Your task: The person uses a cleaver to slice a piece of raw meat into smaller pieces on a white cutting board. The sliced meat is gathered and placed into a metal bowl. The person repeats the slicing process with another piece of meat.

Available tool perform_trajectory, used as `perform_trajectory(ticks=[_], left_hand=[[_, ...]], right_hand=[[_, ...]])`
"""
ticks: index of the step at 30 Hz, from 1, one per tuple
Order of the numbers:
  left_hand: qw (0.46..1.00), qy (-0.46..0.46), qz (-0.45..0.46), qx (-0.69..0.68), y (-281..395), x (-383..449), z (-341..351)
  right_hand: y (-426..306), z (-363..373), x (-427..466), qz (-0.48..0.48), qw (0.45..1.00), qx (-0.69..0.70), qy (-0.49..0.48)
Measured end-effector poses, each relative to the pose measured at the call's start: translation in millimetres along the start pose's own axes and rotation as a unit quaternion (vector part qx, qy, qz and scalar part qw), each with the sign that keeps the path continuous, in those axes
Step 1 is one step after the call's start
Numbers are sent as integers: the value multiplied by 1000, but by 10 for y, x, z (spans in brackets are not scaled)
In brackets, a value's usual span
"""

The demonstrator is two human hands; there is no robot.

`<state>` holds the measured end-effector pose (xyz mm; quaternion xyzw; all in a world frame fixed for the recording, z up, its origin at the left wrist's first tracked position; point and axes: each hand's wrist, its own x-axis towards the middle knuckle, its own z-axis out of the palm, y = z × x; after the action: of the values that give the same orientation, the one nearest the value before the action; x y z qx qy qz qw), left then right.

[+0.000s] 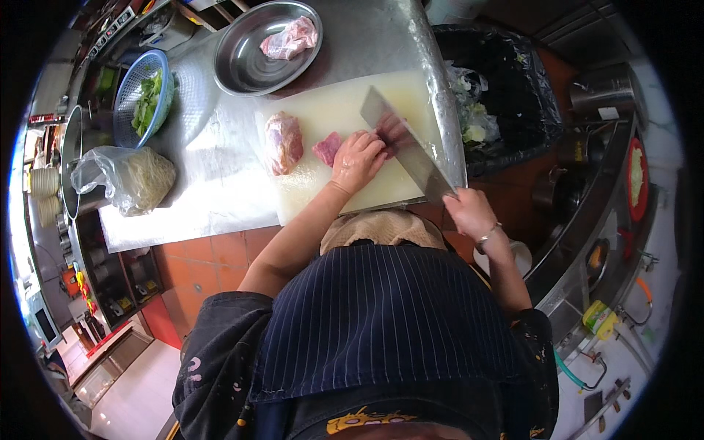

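Observation:
My right hand (472, 213) grips the handle of a broad cleaver (410, 151), its blade slanting up and left over the cutting board. Close beside the blade, my left hand (358, 159) presses with bent fingers on a piece of raw red meat (391, 132). The blade covers part of that meat. Just left of my fingers lies a smaller chunk of red meat (328, 148). A larger raw piece with pale fat (284, 143) rests farther left on the white cutting board (330, 104).
Behind the board stands a steel bowl (236, 69) holding another piece of meat (290, 38). To the left are a blue basket (122, 99) of leafy greens and a clear plastic bag (129, 179) of pale strands. A bin lined with black plastic (525, 110) stands past the table's right edge.

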<state>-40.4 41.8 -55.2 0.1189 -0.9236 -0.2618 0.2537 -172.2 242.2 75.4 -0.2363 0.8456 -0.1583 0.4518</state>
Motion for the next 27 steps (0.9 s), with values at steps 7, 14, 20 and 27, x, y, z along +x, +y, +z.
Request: perform_trajectory(ticks=[7,14,20,27], left_hand=[[1000,19,24,1,4,13,9],[999,-11,17,-27,-77,35,47],[998,-28,61,-19,-258,-128,182],[995,68,67,-32,-85,-67,143]], right_hand=[[135,176,-5,-114,979,-97,139],[64,83,-91,-137,980,-132,59],[-332,245,360,-93,993,-67,9],[-110,91,-67,-57,998,35,-4]])
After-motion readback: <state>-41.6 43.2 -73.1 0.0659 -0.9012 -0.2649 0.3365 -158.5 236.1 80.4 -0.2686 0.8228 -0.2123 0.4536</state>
